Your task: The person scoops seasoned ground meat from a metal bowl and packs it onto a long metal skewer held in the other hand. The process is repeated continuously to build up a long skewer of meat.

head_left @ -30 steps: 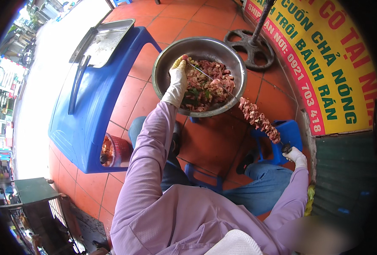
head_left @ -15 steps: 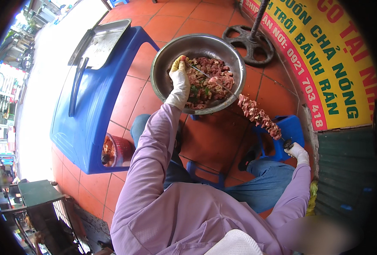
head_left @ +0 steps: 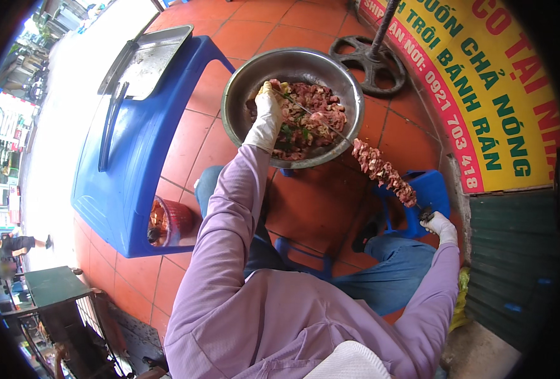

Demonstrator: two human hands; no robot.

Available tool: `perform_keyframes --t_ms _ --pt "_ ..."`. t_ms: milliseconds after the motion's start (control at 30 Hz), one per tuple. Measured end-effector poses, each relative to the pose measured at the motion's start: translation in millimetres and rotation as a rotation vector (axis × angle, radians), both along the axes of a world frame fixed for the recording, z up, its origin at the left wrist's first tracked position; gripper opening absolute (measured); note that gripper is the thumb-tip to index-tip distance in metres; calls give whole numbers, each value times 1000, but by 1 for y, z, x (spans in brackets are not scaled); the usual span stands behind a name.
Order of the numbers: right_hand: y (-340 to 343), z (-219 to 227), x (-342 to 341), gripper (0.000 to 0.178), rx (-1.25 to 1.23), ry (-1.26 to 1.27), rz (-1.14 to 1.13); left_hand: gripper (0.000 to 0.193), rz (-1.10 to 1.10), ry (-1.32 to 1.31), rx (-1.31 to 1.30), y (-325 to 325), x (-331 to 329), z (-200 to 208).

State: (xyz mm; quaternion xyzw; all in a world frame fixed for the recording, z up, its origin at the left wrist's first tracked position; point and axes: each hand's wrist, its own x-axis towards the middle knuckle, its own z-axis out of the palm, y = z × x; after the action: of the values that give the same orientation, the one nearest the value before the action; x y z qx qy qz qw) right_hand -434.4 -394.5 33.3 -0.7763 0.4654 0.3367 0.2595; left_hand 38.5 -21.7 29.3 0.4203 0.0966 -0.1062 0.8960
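Note:
My gloved left hand [head_left: 267, 121] is inside a wide metal bowl [head_left: 234, 120], its stained fingertips pinched at the far left of the chopped raw meat [head_left: 311, 117], seemingly on a piece of it. Bits of green leaf lie in the mix. A long thin metal skewer [head_left: 332, 128] slants from beside those fingertips across the bowl toward lower right. Packed meat chunks [head_left: 382, 172] cover its lower stretch, outside the rim. Gripping its dark handle end is my gloved right hand [head_left: 441, 228], low at the right by my knee.
Left of the bowl stands a blue plastic table [head_left: 144, 136] with a metal tray [head_left: 157, 63] and dark tongs [head_left: 112, 129] on it. A red basket [head_left: 180, 218] sits beside it. A blue stool [head_left: 433, 189], a round iron base [head_left: 371, 66] and a yellow sign [head_left: 482, 82] are at the right.
My left fingertips have shifted slightly, up and left at the skewer's far end. The right hand and the threaded meat have barely moved. A person now appears in the street at far left.

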Motion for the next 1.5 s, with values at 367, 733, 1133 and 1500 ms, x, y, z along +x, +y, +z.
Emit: perform_keyframes --t_ms 367,733,1133,1500 --pt "-17 -8 -6 29 20 29 22 6 59 -86 -71 6 -14 13" --pt "-19 -25 -16 10 105 -43 82 12 88 -327 200 10 -42 22" --pt "-11 -12 3 13 79 56 -16 31 262 -127 449 -14 -39 2" --pt "-8 -7 0 11 92 83 0 27 -475 -214 339 -36 -65 -8"
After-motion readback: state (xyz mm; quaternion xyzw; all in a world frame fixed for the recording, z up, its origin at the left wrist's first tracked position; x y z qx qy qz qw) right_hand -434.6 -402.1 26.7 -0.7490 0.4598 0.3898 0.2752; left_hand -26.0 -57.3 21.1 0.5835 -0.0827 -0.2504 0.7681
